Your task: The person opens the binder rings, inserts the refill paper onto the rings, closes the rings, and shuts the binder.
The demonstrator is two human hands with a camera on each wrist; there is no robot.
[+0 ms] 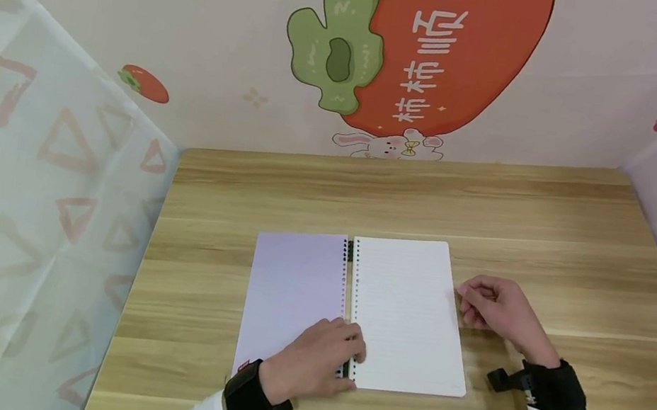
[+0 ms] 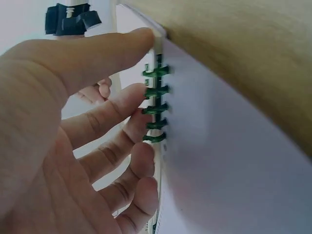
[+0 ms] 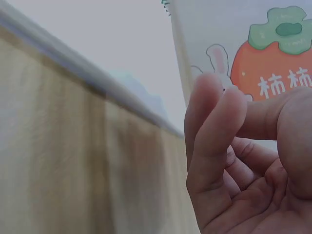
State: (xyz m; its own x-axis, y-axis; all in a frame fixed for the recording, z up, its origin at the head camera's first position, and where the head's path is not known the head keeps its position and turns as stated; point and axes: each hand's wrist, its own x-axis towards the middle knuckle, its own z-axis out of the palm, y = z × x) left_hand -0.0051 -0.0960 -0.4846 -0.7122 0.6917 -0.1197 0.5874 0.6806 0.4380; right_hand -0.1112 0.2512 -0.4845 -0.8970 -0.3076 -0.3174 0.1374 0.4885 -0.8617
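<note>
A loose-leaf notebook lies spread on the table, with a lilac cover (image 1: 295,286) on the left and a white lined page (image 1: 411,311) on the right. Dark green binder rings (image 2: 156,108) run between the two halves. My left hand (image 1: 314,357) rests across the lower part of the binding. In the left wrist view its thumb and bent fingertips touch along the ring edge, not closed round it. Just off the page's right edge is my right hand (image 1: 501,307), its fingers loosely curled with nothing between them.
The wooden table (image 1: 229,182) extends around the notebook. A pale wall sheet with a large printed persimmon (image 1: 454,60) stands behind it. Another patterned sheet (image 1: 45,203) hangs along the left side. Each wrist carries a black strap with a camera.
</note>
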